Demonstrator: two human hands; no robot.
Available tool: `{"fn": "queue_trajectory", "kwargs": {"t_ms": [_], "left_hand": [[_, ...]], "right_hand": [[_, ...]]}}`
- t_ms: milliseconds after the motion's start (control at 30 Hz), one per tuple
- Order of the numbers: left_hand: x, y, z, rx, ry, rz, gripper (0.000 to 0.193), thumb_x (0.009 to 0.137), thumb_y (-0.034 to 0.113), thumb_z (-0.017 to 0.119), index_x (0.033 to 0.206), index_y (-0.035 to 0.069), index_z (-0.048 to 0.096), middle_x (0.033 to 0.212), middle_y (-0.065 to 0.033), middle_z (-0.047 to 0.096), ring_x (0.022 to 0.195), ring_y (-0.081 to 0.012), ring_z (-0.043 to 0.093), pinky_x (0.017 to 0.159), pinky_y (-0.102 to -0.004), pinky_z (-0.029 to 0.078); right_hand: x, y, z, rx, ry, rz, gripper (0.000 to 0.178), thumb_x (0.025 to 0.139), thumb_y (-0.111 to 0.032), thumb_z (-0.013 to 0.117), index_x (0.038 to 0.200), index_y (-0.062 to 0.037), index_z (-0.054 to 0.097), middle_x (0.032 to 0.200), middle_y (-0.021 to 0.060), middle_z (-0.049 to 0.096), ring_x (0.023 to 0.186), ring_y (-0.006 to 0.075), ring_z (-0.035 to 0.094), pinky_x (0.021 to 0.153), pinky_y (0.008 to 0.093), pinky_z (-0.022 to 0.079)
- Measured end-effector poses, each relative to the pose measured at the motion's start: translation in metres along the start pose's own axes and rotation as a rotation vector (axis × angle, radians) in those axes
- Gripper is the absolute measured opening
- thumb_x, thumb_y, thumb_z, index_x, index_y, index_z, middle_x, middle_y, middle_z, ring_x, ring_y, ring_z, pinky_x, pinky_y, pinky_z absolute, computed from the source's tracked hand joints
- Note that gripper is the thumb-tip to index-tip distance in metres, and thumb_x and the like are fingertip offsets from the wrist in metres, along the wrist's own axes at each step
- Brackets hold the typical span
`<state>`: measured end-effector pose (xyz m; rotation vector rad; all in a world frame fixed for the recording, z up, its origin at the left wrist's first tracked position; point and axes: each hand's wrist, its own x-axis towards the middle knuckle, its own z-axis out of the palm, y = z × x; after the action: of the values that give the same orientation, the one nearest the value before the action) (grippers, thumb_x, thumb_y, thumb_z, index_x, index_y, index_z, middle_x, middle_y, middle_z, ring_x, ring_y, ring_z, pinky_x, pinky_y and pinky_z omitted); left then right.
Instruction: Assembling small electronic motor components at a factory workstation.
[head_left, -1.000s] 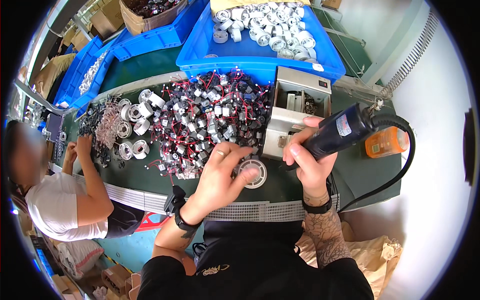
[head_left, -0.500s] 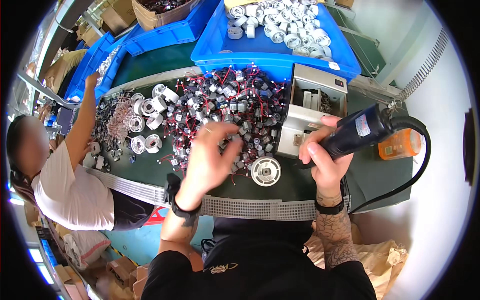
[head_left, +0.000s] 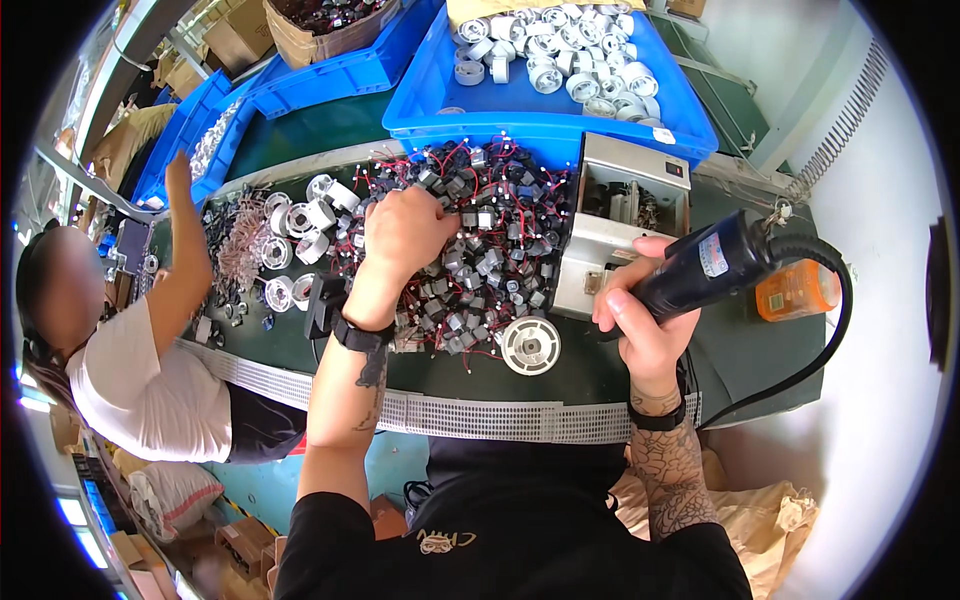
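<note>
My right hand (head_left: 652,325) is wrapped round a black corded electric screwdriver (head_left: 705,265), held tilted at the right near a grey metal box. My left hand (head_left: 408,232) reaches into a heap of small motors (head_left: 490,265) with red and black wires. Its fingers curl down among them, closed, with the fingertips hidden, so I cannot make out what they hold. A round white plastic housing (head_left: 531,346) with a slotted face lies flat in front of the heap, touched by neither hand.
The open grey metal box (head_left: 590,262) holds small dark parts. Behind stands a blue bin (head_left: 480,115) of white round housings. An orange-labelled jar (head_left: 790,292) sits at the right, near the screwdriver's cable. At the left, a co-worker (head_left: 150,370) reaches towards another blue bin (head_left: 165,170).
My left hand has moved away from me into the motor heap, its fingers going from spread to curled. My right hand keeps its hold on the screwdriver, almost unmoved. The co-worker's arm has shifted slightly.
</note>
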<state>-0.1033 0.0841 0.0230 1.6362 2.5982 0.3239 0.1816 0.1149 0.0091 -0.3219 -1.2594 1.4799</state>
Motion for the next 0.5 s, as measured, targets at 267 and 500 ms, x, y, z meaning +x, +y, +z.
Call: {"fn": "queue_trajectory", "kwargs": {"t_ms": [267, 500], "left_hand": [[-0.028, -0.010, -0.021, -0.553, 0.124, 0.014, 0.020, 0.079, 0.020, 0.074, 0.086, 0.002, 0.077, 0.072, -0.0104, 0.072, 0.064, -0.0182, 0.067, 0.061, -0.0310, 0.050], [-0.054, -0.008, -0.049, -1.166, 0.130, 0.046, 0.017, 0.096, 0.013, 0.068, 0.105, -0.001, 0.070, 0.091, -0.0040, 0.072, 0.082, -0.0066, 0.061, 0.072, -0.0214, 0.047]], "right_hand": [[0.001, -0.001, 0.001, -0.005, 0.013, 0.005, 0.052, 0.080, 0.012, 0.067, 0.127, 0.0031, 0.048, 0.075, 0.0081, 0.063, 0.058, 0.0127, 0.059, 0.053, 0.0264, 0.047], [-0.001, -0.002, -0.001, 0.015, 0.011, -0.026, 0.052, 0.080, 0.013, 0.066, 0.128, 0.0029, 0.048, 0.075, 0.0079, 0.063, 0.059, 0.0124, 0.059, 0.053, 0.0266, 0.048]]}}
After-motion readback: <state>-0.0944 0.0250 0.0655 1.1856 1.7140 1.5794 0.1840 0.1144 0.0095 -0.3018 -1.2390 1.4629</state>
